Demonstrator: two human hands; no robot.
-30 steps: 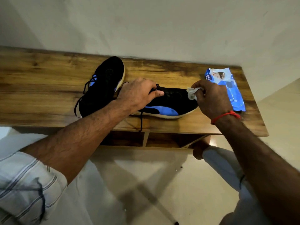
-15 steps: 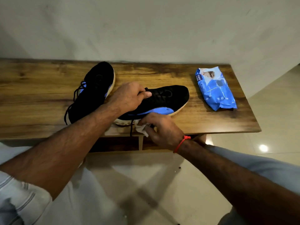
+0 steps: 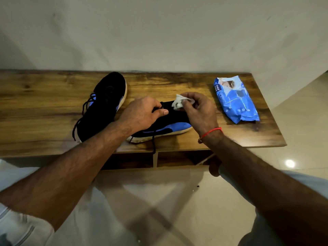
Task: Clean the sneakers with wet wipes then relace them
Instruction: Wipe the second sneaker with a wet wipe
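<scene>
One sneaker (image 3: 165, 125) is held down near the front edge of the wooden shelf (image 3: 44, 107) by the left hand (image 3: 142, 113), curled over its laces. A crumpled wet wipe (image 3: 178, 102) is pinched in the right hand (image 3: 198, 110), just above the shoe's top. The cleaning step seems to be in hand. Next, the wipe likely needs to be rubbed on the shoe. The other sneaker (image 3: 104, 105) is left beside it, and the wipes pack (image 3: 234, 100) is seen near the right edge.

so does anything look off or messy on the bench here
Nothing is spilled or damaged. One loose lace from the near sneaker dangles over the bench front edge, and the wipes pack lies crumpled. The right hand pinches a wadded wipe; the left hand steadies that shoe.
</scene>
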